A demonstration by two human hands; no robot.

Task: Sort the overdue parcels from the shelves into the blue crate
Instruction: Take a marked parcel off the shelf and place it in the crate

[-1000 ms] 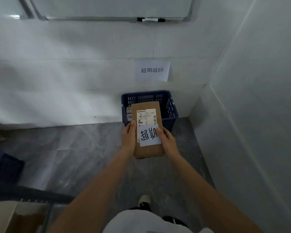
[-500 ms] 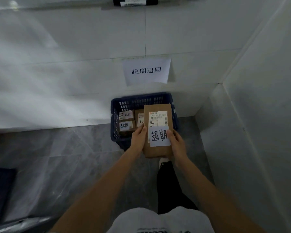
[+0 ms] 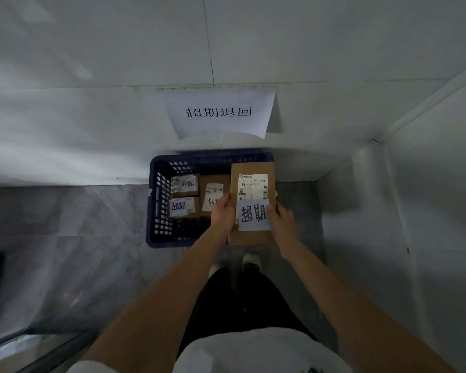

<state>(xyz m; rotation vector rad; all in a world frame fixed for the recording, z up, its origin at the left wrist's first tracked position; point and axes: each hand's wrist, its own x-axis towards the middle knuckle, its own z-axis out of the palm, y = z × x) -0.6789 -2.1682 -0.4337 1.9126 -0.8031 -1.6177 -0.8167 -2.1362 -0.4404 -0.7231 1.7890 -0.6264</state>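
Note:
A flat brown cardboard parcel with a shipping label and a white handwritten note is held over the right part of the blue crate. My left hand grips its left edge and my right hand grips its right edge. The crate stands on the floor against the white wall. Inside it lie three smaller brown parcels with handwritten notes, one partly hidden behind my left hand.
A white paper sign with printed characters hangs on the wall above the crate. A white wall closes the right side. Grey marble floor spreads to the left. My feet stand just before the crate.
I have stepped closer to the crate. The parcel, held in both hands, has moved forward and now hangs over the crate's right side.

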